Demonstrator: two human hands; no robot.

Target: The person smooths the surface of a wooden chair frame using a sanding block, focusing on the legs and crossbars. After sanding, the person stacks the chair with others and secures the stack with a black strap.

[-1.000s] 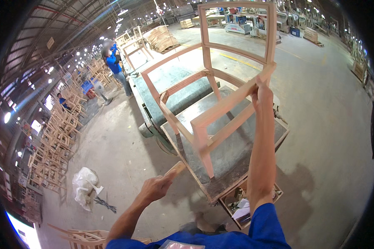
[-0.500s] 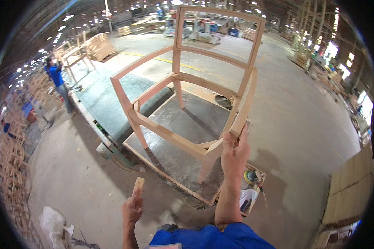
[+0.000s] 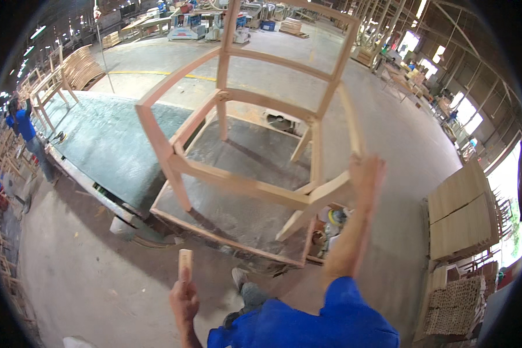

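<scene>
left grip (image 3: 184, 298) closed around a small wooden block (image 3: 185, 258); right grip (image 3: 365, 175), blurred, at the armrest (image 3: 353, 123) — can't tell how closed. the chair frame (image 3: 243, 184) is upright on the dark surface (image 3: 232, 217).

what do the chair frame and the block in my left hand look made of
Chair frame: probably wood, seemingly unfinished, judging by its matte, uneven pinkish-tan colour. Block in your left hand: likely bare wood too, light tan and squared-off, though grain isn't clear.
</scene>
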